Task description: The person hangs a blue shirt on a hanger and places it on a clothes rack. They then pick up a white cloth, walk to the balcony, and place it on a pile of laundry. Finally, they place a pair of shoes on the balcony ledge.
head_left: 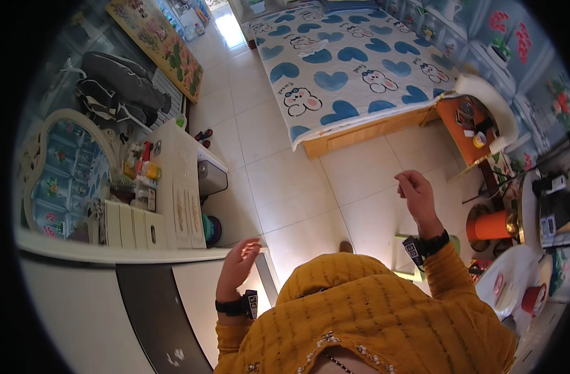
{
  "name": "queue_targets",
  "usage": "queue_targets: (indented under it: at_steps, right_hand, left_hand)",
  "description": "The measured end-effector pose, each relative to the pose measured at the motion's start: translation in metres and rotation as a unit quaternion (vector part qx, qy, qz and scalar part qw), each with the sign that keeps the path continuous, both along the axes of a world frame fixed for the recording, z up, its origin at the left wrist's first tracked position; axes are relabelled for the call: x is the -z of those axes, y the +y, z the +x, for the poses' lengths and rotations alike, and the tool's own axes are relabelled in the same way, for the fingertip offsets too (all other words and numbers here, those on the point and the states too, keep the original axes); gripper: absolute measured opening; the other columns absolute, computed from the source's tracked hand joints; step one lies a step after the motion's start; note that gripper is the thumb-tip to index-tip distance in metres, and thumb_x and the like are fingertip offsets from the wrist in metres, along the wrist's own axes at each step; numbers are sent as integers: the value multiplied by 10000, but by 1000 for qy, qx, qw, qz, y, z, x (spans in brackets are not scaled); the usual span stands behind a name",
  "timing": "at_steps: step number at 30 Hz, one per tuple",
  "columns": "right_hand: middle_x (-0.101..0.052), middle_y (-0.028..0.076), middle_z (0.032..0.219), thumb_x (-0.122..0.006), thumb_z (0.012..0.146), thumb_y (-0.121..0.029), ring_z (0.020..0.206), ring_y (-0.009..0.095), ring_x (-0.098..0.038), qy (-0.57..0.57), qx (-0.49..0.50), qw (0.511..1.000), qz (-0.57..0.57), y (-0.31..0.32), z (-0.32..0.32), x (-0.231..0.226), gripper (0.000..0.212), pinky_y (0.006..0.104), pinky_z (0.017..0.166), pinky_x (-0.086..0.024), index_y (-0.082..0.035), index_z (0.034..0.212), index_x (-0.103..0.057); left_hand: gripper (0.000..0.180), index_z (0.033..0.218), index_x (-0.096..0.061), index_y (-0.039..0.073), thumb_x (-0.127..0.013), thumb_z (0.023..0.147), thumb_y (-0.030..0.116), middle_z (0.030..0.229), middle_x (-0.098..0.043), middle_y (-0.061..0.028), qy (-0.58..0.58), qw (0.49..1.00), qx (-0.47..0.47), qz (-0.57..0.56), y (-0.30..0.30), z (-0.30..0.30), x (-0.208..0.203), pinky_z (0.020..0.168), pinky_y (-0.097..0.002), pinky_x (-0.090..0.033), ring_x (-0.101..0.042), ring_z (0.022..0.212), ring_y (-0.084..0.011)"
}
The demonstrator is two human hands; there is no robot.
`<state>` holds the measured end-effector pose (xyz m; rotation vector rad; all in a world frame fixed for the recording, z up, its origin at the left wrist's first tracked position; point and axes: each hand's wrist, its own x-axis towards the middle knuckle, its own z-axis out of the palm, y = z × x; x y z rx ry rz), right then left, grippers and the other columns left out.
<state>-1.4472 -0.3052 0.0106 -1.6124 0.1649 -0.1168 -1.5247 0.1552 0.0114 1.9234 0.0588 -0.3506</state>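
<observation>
My left hand (240, 265) is raised in front of my chest, fingers loosely curled and empty, near the corner of a white cabinet top (173, 254). My right hand (415, 190) is lifted over the tiled floor (297, 187), fingers loosely bent, and I see nothing in it. Both wrists carry black bands with tags. My mustard-yellow top (366, 318) fills the lower middle of the view.
A bed (353, 75) with a blue-heart sheet lies ahead. At left stands a white dressing table (176, 168) with bottles and an oval mirror (60, 168). At right are an orange bedside stand (466, 134), an orange stool (491, 224) and a round table with devices (550, 206).
</observation>
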Motion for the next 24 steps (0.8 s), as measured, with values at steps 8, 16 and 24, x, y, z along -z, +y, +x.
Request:
queue_targets:
  at_steps: [8,16,24]
  right_hand:
    - [-590,-19,768,-593,969,-106,702,61,-553,-17,-144,989,-18,118,223,4,117,212,639,-463,-7,994,-649]
    - [-607,-5,767,-611,971,-170,698,68,-551,53,-79,993,-74,200,400,16,171,227,640,-460,-7,997,-655]
    - [-604,-12,764,-615,968,-142,690,62,-545,89,57,994,-23,208,542,43,134,217,627,-449,-19,997,-659]
  left_hand:
    - [279,1219,-590,0,-589,1000,173,1061,-667,-63,-1,990,-133,-56,103,172,32,898,-276,-486,-625,1005,-150]
    - [274,1184,-602,-11,-597,1002,193,1034,-667,-72,42,988,-127,-79,218,424,36,892,-277,-494,-626,983,-151]
    - [245,1161,-620,-27,-618,976,135,983,-681,-66,-29,993,108,33,195,693,34,793,-251,-501,-632,908,-110]
